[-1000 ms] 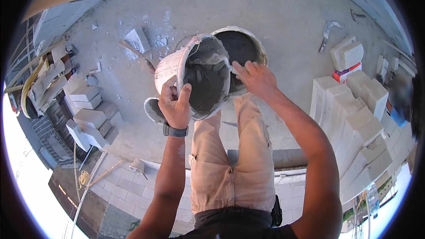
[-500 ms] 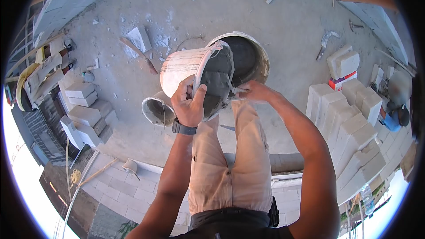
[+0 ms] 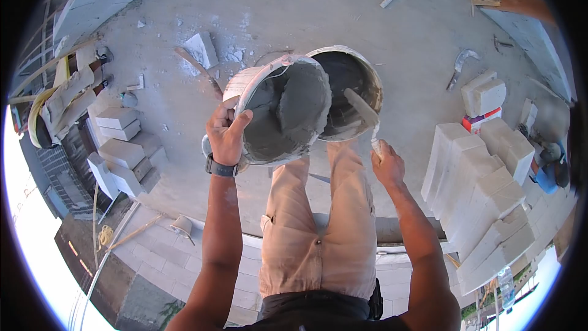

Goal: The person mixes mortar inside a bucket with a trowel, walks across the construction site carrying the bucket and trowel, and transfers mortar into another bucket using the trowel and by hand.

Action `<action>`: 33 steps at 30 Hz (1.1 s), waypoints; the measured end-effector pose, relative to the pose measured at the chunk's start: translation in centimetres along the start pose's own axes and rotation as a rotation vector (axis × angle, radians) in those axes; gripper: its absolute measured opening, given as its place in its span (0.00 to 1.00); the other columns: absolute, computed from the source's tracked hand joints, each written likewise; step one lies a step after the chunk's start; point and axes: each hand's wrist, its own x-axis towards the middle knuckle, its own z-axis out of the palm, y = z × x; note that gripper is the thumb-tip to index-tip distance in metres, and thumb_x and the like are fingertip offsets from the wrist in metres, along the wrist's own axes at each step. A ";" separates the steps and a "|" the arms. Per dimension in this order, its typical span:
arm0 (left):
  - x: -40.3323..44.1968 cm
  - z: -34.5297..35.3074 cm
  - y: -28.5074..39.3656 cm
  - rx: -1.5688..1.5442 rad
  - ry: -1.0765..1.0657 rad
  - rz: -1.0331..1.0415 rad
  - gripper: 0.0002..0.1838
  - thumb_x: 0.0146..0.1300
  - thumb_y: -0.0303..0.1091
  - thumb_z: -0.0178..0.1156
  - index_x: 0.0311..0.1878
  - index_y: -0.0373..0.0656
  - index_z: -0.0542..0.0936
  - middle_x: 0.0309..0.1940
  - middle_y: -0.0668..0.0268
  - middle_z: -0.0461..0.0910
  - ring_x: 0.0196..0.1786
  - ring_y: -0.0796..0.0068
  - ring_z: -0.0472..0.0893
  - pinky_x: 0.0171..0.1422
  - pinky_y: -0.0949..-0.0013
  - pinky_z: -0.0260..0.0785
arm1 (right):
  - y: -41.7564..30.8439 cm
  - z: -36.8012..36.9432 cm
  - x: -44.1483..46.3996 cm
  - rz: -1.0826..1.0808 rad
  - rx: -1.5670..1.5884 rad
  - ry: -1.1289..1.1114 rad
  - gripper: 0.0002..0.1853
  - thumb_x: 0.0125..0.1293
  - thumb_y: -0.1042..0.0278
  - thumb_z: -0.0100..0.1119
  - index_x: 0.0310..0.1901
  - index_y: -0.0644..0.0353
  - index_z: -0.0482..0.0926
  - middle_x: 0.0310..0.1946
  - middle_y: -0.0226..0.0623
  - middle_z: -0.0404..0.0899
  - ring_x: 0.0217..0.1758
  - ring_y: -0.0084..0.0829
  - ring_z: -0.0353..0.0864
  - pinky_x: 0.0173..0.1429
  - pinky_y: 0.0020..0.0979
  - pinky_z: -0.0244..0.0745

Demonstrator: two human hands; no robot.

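Observation:
A white bucket (image 3: 236, 86) with wet grey mortar (image 3: 303, 101) inside is tilted, its mouth facing up toward me and to the right. My left hand (image 3: 227, 133) is closed on its left rim, thumb over the edge. In my right hand (image 3: 388, 162) is the handle of a trowel; the trowel's mortar-smeared blade (image 3: 361, 108) is over the mouth of a second bucket (image 3: 375, 79). That bucket stands behind and right of the tilted one, its inside coated with dark grey mortar. A third bucket (image 3: 207, 146) is mostly hidden behind my left hand and the tilted bucket.
White blocks (image 3: 474, 178) are stacked at the right, with more blocks (image 3: 122, 153) at the left. A hammer-like tool (image 3: 460, 67) and a broken block (image 3: 201, 50) lie on the concrete floor (image 3: 306, 12). Another person (image 3: 548, 165) is partly visible at the far right.
The tilted bucket has turned so more of its mouth faces me. My right hand has moved right and down from the bucket's rim, drawing the trowel blade into view.

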 end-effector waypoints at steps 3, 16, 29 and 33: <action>0.2 -1.1 -0.3 0.006 -0.007 -0.002 0.16 0.60 0.27 0.66 0.51 0.33 0.81 0.26 0.77 0.73 0.28 0.89 0.66 0.33 0.81 0.57 | -1.0 0.6 0.4 -0.158 0.160 0.093 0.23 0.64 0.57 0.61 0.58 0.55 0.74 0.43 0.44 0.82 0.41 0.48 0.84 0.45 0.45 0.80; 0.2 0.9 -0.4 -0.050 -0.245 0.054 0.38 0.42 0.28 0.54 0.64 0.33 0.74 0.73 0.54 0.64 0.78 0.57 0.55 0.81 0.59 0.42 | -18.9 -1.0 9.4 -0.438 -0.248 -0.191 0.22 0.63 0.73 0.49 0.59 0.67 0.73 0.42 0.50 0.80 0.40 0.44 0.86 0.42 0.41 0.82; -2.1 -0.7 -3.7 -0.023 -0.161 0.152 0.35 0.40 0.30 0.56 0.59 0.39 0.81 0.70 0.59 0.71 0.80 0.49 0.51 0.81 0.47 0.36 | -20.1 -0.6 5.2 -0.384 0.008 -0.671 0.17 0.55 0.70 0.58 0.47 0.66 0.81 0.40 0.52 0.85 0.47 0.46 0.85 0.54 0.42 0.78; -2.2 -0.3 -3.1 0.032 -0.178 0.143 0.37 0.40 0.31 0.55 0.61 0.34 0.78 0.71 0.55 0.68 0.80 0.54 0.51 0.82 0.52 0.36 | -18.3 -2.9 4.4 -0.151 0.463 -0.950 0.22 0.54 0.68 0.62 0.53 0.63 0.80 0.38 0.47 0.85 0.43 0.39 0.85 0.48 0.39 0.77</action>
